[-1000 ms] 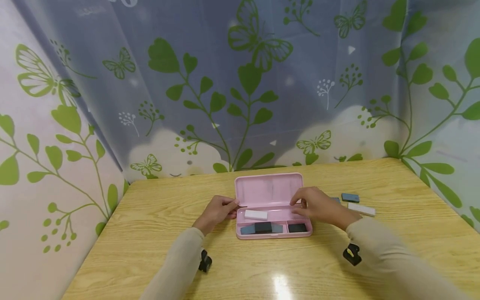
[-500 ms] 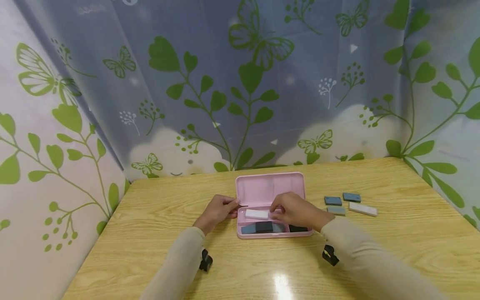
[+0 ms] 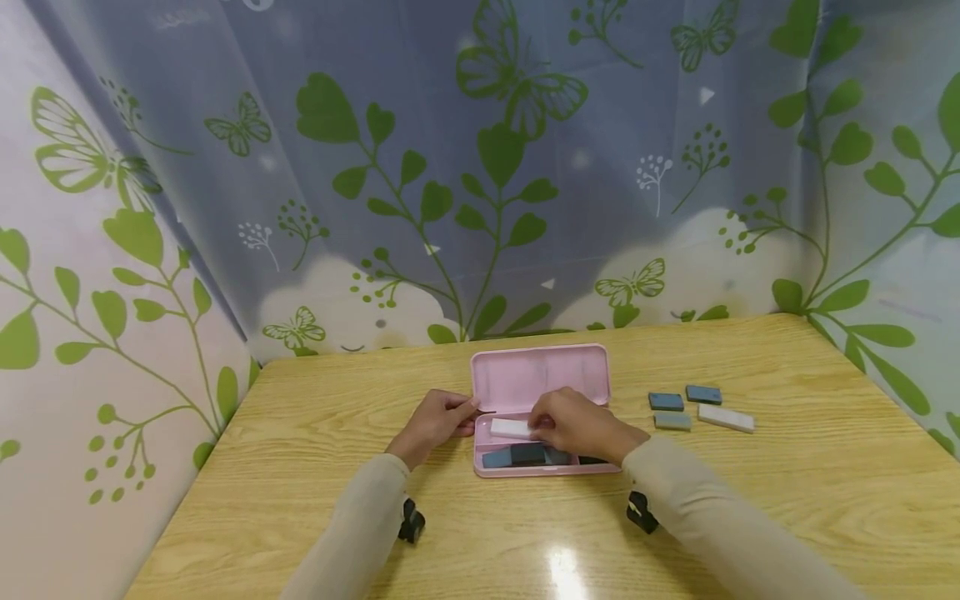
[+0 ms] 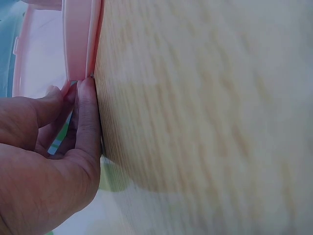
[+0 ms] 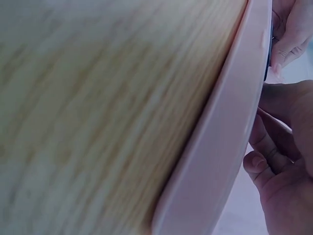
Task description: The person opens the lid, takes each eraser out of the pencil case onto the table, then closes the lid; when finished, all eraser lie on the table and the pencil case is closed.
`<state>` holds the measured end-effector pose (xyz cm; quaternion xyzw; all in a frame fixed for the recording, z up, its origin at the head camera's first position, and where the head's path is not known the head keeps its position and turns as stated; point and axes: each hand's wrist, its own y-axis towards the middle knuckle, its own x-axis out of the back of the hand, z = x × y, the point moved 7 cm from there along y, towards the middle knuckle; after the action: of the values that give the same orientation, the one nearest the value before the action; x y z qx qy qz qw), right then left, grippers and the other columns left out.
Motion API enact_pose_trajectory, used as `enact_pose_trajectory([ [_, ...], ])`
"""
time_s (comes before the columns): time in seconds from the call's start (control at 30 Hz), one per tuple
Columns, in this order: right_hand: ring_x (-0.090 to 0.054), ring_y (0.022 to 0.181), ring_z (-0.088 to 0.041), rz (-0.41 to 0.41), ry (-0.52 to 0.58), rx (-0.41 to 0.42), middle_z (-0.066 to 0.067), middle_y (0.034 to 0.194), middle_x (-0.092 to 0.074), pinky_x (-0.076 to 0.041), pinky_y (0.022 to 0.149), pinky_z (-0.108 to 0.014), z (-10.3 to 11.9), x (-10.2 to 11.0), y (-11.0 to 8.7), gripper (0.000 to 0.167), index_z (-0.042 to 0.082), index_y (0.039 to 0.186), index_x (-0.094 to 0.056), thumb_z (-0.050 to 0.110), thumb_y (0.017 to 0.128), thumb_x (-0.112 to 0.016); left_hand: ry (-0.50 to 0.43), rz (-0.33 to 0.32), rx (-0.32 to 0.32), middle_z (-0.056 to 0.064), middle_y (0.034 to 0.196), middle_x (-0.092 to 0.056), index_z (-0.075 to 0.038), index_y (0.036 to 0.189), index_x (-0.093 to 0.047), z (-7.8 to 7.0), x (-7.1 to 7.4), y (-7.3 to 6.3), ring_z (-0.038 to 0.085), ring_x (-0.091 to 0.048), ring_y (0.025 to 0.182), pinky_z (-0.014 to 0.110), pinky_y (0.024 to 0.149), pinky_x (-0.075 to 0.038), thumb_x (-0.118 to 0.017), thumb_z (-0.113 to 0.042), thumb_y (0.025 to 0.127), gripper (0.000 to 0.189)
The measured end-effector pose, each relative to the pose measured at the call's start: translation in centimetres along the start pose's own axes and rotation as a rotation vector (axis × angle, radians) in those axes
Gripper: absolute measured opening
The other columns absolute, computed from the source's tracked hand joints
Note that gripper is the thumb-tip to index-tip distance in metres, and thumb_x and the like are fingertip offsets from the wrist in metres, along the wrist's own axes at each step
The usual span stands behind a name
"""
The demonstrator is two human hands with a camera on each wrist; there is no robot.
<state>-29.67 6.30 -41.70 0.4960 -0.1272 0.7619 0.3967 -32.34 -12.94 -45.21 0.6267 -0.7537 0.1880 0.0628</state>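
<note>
A pink pencil case [image 3: 538, 377] stands with its lid raised on the table. My left hand [image 3: 441, 417] pinches its left side near the hinge; the left wrist view shows thumb and fingers at the corner. A white rectangular block [image 3: 508, 428] lies in the case's back compartment. My right hand [image 3: 576, 422] reaches in over the case, its fingertips pinching the block's right end. In the front compartment are blue-grey pieces [image 3: 497, 459] and a black block [image 3: 527, 453]. Another black piece [image 3: 591, 460] at the front right is mostly hidden behind my right hand.
Right of the case lie two blue blocks [image 3: 666, 402], a grey-green block [image 3: 672, 422] and a longer white block [image 3: 726, 418] on the wooden table [image 3: 337, 517]. A leaf-and-butterfly patterned curtain [image 3: 420, 208] hangs behind the table and along its sides.
My right hand has moved left across the case, from its right end to the white block. The loose blocks at right have come into full view. My left hand stays in place.
</note>
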Motion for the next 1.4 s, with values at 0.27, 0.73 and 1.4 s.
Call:
enact_pose_trajectory([
  [0.27, -0.064, 0.078, -0.008, -0.040, -0.006, 0.004, -0.001, 0.088, -0.073, -0.058, 0.072, -0.029, 0.2, 0.3, -0.2, 0.005, 0.003, 0.093, -0.078, 0.007, 0.090, -0.078, -0.004, 0.001, -0.008, 0.009, 0.090, -0.071, 0.004, 0.111, -0.075, 0.0, 0.0, 0.0, 0.009, -0.063, 0.070, 0.025, 0.070, -0.060, -0.060, -0.015, 0.104, 0.025],
  [0.73, -0.057, 0.071, -0.006, -0.069, 0.045, -0.012, -0.001, 0.091, -0.072, -0.053, 0.064, -0.024, -0.1, 2.9, -1.8, 0.006, 0.004, 0.096, -0.077, 0.001, 0.091, -0.074, 0.004, -0.002, -0.007, 0.008, 0.090, -0.071, 0.004, 0.111, -0.075, 0.1, -0.1, 0.1, 0.009, -0.063, 0.070, 0.026, 0.071, -0.060, -0.060, -0.014, 0.104, 0.024],
  [1.4, -0.048, 0.065, -0.003, -0.208, -0.013, 0.008, -0.003, 0.090, -0.072, -0.045, 0.057, -0.025, -2.4, 8.4, -6.5, 0.009, 0.003, 0.094, -0.076, 0.000, 0.086, -0.079, 0.006, -0.006, -0.005, 0.010, 0.093, -0.072, 0.003, 0.113, -0.075, 0.0, -0.1, 0.0, 0.010, -0.063, 0.071, 0.026, 0.071, -0.061, -0.060, -0.015, 0.104, 0.025],
])
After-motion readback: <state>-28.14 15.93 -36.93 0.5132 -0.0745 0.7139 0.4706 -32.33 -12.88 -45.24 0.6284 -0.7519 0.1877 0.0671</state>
